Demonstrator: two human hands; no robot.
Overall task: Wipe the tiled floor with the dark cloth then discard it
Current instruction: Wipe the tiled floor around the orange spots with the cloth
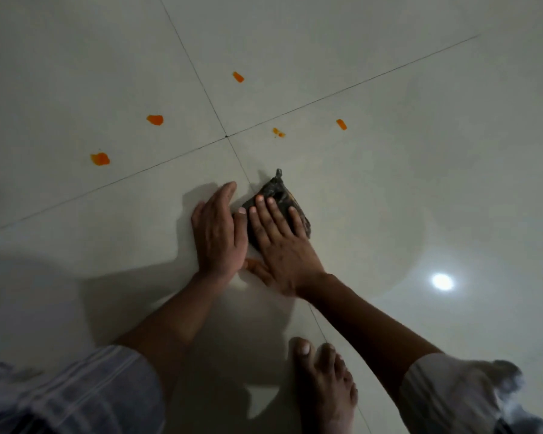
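We look straight down at a pale tiled floor [389,183], with the dark cloth [275,195] as our landmark near the middle. Far left of the cloth and below it, a striped garment [60,396] is cut off by the frame edge. Up and to the left of the cloth lie two orange smears [100,159] [155,119]; a third [238,77] sits well above it, a small speckled one [278,132] just above it beyond the grout line, and a fifth [341,124] up and to its right.

Our left hand [217,233] lies just left of the cloth, its fingers [224,192] straight and together, its thumb tip touching the cloth's left edge. Our right hand [282,245] lies flat on the cloth, fingers [273,211] straight and slightly apart, pressing it to the floor. The hand hides most of the cloth; only a crumpled point above the fingertips and a strip at the right show. A trace of orange [252,263] peeks out between the two wrists; we cannot tell what it is.

Below the cloth, a bare foot [323,380] stands on the floor, cut off at the bottom. Right of it, a blurred white sleeve [452,393] covers the right upper arm. A round light reflection [442,281] shines on the floor, lower right of the cloth.
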